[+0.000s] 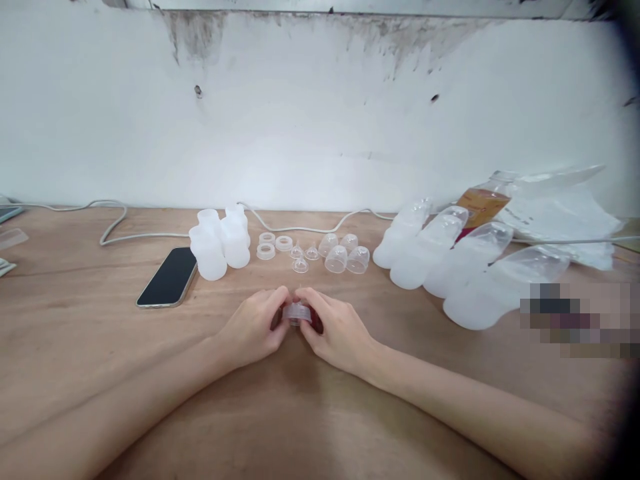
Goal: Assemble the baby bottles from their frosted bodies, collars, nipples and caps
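Between my fingertips, low over the table's middle, is a clear baby bottle collar ring (pixel 297 313). My left hand (pixel 257 323) pinches its left side, and my right hand (pixel 340 330) grips it from the right. Both hands are closed, and fingers cover much of the ring; whether a nipple sits in it I cannot tell. Just beyond them lie three loose collar rings (pixel 266 251), three clear nipples (pixel 300 265) and several clear dome caps (pixel 336 259). Several frosted bottle bodies (pixel 210 253) stand upright in a cluster at the left.
Several capped bottles (pixel 465 293) lie in a row at right. Behind them are a bottle with an orange label (pixel 483 205) and white plastic bags (pixel 560 213). A black-screened phone (pixel 167 278) lies left. A white cable (pixel 310 227) runs along the wall; a blurred patch covers the right edge.
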The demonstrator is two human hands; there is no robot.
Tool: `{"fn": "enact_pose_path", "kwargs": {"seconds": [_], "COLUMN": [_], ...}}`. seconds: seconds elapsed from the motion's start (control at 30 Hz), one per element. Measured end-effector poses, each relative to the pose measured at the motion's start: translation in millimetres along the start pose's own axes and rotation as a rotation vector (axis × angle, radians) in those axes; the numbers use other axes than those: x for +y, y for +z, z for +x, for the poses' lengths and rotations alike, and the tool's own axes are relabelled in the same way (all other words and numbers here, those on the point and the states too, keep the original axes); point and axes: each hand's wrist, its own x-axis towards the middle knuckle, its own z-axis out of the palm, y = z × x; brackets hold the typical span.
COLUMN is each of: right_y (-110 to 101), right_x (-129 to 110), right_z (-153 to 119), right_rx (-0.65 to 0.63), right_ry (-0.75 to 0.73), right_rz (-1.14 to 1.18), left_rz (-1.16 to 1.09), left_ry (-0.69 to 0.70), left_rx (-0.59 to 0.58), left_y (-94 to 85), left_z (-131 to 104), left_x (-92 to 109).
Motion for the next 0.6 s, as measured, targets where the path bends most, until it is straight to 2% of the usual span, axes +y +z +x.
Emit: {"fn": "enact_pose_path", "kwargs": {"seconds": [0.13, 0.27, 0.43, 0.6], "right_y": [2.1, 3.2, 2.5, 0.1], "right_x": [-1.7, -0.7, 1.1, -0.1], "right_z": [-1.7, -2.7, -0.7, -0.7], "right_rx": [-0.012, -0.009, 0.034, 0.062], "right_ry": [0.023, -0.025, -0.075, -0.073], "right_rz": [0.045, 0.090, 0.100, 0.197], "left_rz": [0.019, 0.022, 0.000, -0.075], "left_ry": [0.026, 0.046, -0.004, -0.067], "left_rx": [0.018, 0.044, 0.124, 0.034], "left_y": [0.5, 3.7, 8.2, 0.8], "left_z": [0.2, -1.0, -4.8, -3.8], "left_x": [1.6, -0.1, -4.4, -0.2]}}
